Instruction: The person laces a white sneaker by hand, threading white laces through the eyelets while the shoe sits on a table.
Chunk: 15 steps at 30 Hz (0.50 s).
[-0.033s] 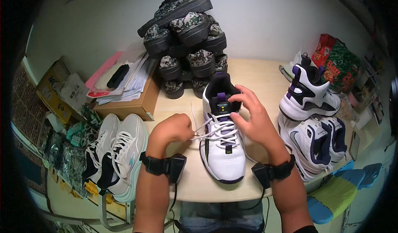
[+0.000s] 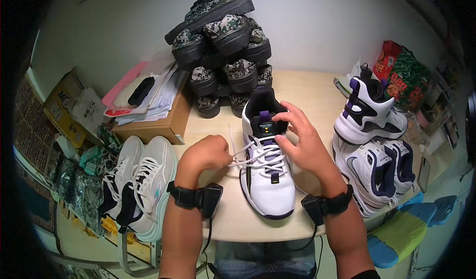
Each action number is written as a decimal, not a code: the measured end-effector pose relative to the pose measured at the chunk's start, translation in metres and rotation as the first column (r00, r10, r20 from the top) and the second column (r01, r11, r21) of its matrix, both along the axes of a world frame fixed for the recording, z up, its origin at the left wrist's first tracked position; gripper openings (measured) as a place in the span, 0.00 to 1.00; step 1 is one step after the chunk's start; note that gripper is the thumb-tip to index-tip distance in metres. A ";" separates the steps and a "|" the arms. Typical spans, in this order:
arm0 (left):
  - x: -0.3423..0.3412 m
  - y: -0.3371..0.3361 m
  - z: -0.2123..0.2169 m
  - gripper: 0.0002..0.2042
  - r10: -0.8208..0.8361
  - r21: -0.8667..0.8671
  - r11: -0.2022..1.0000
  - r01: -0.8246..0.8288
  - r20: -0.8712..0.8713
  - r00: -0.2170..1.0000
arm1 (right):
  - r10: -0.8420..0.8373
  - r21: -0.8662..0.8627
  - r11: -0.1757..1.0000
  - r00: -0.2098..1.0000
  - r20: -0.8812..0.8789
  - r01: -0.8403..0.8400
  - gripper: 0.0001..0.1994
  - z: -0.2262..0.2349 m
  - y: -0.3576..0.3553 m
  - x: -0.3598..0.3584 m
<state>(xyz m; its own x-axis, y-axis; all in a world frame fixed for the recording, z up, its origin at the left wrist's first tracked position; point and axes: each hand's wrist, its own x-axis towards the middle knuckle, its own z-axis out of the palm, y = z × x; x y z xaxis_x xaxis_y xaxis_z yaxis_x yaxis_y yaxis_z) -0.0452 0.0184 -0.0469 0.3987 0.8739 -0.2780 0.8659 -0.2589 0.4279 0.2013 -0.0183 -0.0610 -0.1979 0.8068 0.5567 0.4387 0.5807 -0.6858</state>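
Note:
A white sneaker (image 2: 270,197) with black lining and purple trim stands upright on the table in front of me, toe toward me. Its white shoelaces (image 2: 265,155) cross loosely over the tongue. Left of the shoe, my left hand (image 2: 207,154) is closed, pinching a lace that runs taut to the eyelets; one lace end sticks up beyond the fingers. My right hand (image 2: 302,139) curls around the sneaker's right collar. Its thumb touches the top lacing and its index finger lies by the tongue label; the other fingertips are partly hidden.
Camouflage shoes (image 2: 230,36) are piled behind the sneaker. A cardboard box (image 2: 168,123) with papers stands at the left, near a pair of light sneakers (image 2: 161,172). More white sneakers (image 2: 364,167) are stacked at the right, beside a phone (image 2: 424,174). A blue-and-green stool (image 2: 401,232) is below.

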 end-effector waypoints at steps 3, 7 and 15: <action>-0.002 -0.002 -0.003 0.12 -0.029 0.085 0.996 0.022 0.085 0.996 | 0.034 -0.059 0.998 0.998 -0.045 -0.037 0.18 0.000 0.000 0.000; 0.011 -0.007 0.003 0.15 -0.131 0.223 0.974 0.050 0.364 0.922 | 0.028 -0.051 0.998 0.999 -0.016 -0.028 0.19 -0.001 0.001 0.000; -0.011 0.006 -0.018 0.11 -0.025 0.158 0.987 0.026 -0.010 1.000 | -0.010 -0.071 0.997 0.999 0.048 0.014 0.19 0.010 -0.008 -0.001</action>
<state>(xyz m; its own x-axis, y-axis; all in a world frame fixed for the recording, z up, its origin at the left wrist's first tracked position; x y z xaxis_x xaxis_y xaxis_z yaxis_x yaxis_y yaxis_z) -0.0565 0.0240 -0.0648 0.4194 0.8968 -0.1407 0.8617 -0.3445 0.3726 0.2007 -0.0262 -0.0505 -0.2130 0.8467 0.4875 0.4787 0.5254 -0.7034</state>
